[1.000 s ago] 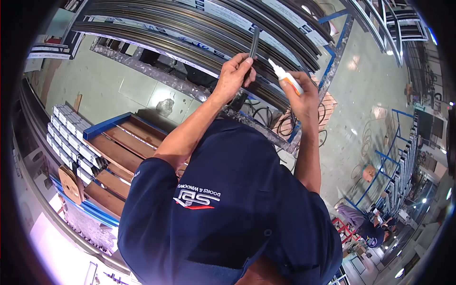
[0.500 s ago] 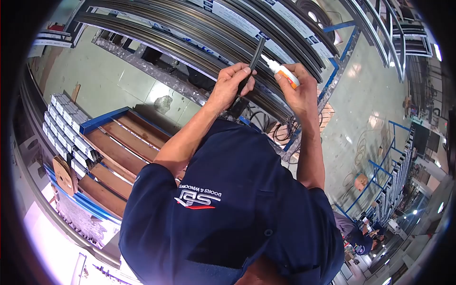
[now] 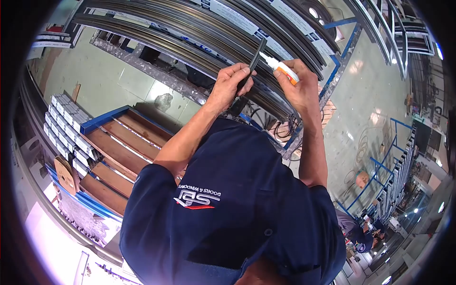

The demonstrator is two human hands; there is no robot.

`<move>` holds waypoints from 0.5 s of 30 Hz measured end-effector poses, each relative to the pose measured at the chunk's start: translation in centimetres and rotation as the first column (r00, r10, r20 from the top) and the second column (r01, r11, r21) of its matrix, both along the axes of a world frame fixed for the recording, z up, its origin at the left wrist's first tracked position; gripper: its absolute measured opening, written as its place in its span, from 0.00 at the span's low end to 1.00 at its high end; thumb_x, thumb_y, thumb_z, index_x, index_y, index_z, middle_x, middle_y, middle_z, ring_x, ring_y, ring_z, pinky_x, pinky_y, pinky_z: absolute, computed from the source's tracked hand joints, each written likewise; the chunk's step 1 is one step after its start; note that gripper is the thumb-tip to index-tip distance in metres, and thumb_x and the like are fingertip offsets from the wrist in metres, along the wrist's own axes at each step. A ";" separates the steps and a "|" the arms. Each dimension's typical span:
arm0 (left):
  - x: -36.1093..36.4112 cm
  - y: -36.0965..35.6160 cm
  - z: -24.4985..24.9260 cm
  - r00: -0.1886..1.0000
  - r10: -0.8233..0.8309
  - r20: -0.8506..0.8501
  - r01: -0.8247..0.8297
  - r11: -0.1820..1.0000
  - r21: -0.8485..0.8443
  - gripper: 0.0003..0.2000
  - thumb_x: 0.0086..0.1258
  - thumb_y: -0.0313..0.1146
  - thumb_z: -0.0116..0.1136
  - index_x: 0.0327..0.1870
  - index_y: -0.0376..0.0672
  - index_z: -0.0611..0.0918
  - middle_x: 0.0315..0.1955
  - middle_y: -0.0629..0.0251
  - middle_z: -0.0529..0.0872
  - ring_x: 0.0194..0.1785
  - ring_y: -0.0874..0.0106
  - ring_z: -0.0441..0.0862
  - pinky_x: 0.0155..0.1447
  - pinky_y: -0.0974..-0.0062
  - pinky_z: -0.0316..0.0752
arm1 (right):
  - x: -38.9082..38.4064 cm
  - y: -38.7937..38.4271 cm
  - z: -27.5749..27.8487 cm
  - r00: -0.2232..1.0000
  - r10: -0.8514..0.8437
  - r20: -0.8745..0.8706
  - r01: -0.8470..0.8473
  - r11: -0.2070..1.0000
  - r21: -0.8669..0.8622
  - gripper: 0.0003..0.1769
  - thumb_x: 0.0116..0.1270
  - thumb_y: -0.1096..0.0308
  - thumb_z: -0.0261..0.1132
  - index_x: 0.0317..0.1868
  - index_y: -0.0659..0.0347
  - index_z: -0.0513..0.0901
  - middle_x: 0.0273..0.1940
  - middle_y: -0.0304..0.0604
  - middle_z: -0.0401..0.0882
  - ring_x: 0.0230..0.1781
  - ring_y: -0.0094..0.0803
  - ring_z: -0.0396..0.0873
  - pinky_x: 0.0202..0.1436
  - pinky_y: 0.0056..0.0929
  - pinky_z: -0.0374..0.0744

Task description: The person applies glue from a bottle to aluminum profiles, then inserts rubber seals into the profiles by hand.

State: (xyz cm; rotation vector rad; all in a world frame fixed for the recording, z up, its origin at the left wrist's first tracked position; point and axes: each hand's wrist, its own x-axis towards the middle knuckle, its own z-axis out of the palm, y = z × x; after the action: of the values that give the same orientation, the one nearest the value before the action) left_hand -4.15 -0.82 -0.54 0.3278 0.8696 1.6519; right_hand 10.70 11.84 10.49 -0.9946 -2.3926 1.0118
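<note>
Two hands are busy here: your left hand (image 3: 232, 84) pinches the dark strip (image 3: 257, 58) between thumb and fingers, and your right hand (image 3: 301, 86) grips the white bottle (image 3: 288, 72) round its body. The change is in the gap – a second ago the nozzle (image 3: 269, 60) stood clear of the strip; now its tip is at the strip's side, just below the upper end, though whether it touches is too small to tell. That makes the strip's upper part your working spot. You hold the strip tilted above the long profiles (image 3: 142, 26) – beyond the rack's (image 3: 161, 80) near edge, towards its near right corner.
</note>
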 end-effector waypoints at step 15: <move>-0.4 -0.1 0.0 0.999 -0.036 0.031 0.035 0.999 0.015 0.12 0.83 0.35 0.53 0.47 0.35 0.84 0.20 0.70 0.76 0.21 0.83 0.65 0.25 0.81 0.55 | -0.6 1.6 1.2 0.999 0.020 0.036 -0.022 0.999 0.049 0.14 0.67 0.66 0.74 0.46 0.68 0.85 0.33 0.56 0.89 0.32 0.41 0.89 0.38 0.35 0.83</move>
State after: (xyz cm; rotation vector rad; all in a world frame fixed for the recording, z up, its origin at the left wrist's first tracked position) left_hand -4.57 -0.89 -0.52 0.3247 0.8247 1.6271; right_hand 10.14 13.43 11.69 -0.9800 -2.4497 0.9457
